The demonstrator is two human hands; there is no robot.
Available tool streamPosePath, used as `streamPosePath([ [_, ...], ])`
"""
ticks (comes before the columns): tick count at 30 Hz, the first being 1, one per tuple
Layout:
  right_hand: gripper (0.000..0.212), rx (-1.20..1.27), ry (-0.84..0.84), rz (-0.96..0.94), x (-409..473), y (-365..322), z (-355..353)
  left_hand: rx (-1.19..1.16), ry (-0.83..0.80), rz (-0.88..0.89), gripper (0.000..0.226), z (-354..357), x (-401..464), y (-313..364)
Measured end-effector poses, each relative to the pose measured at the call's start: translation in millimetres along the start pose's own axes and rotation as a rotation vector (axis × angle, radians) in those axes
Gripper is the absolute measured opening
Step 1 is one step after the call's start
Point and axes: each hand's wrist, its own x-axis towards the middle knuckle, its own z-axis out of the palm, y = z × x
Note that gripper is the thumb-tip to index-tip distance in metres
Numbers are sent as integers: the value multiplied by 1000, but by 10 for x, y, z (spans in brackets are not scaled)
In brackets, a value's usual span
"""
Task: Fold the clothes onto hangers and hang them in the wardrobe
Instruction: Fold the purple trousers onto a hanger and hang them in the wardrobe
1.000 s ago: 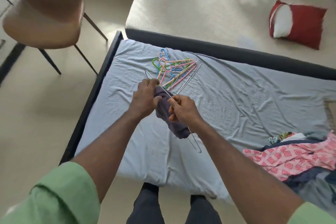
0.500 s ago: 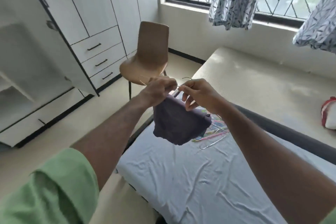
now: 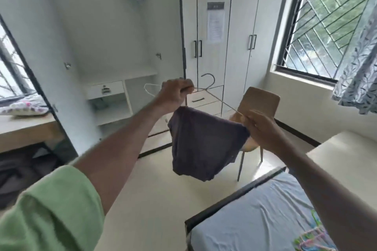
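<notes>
Garment: purple cloth [image 3: 206,144] hung folded over the lower wire of a hanger [image 3: 210,87], below and between both sets of fingers.
Left hand [image 3: 175,96]: fingers curled tight round the wire near the hook.
Right hand [image 3: 260,128]: fingers pinched the hanger's far end, just beside the cloth's edge.
Slip risk: the hanger sat tilted toward the right fingers, so the cloth could slide off that end.
Wardrobe [image 3: 130,36]: open, well beyond the fingers; the hook might miss a rail not in view.
</notes>
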Motion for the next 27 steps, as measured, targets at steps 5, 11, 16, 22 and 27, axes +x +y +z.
streamPosePath([
  [5, 53, -29, 139, -190, 718, -810, 421, -42, 92, -25, 19, -873, -2, -810],
  [11, 50, -33, 318, -334, 1655, -1550, 884, 35, 211, -50, 10, -1701, 180, -1631],
  [16, 48, -51, 428, -369, 2465, -1906, 1127, 337, 333, -119, 27, -2087, 471, -2388],
  [22, 49, -106, 513, -381, 3623, -2128, 1340, 410, 222, -48, 19, -2174, 1025, -3001],
  [27, 49, -112, 547, -383, 4767, -2121, 1555, 354, 160, -87, 22, -2383, 1810, -3522],
])
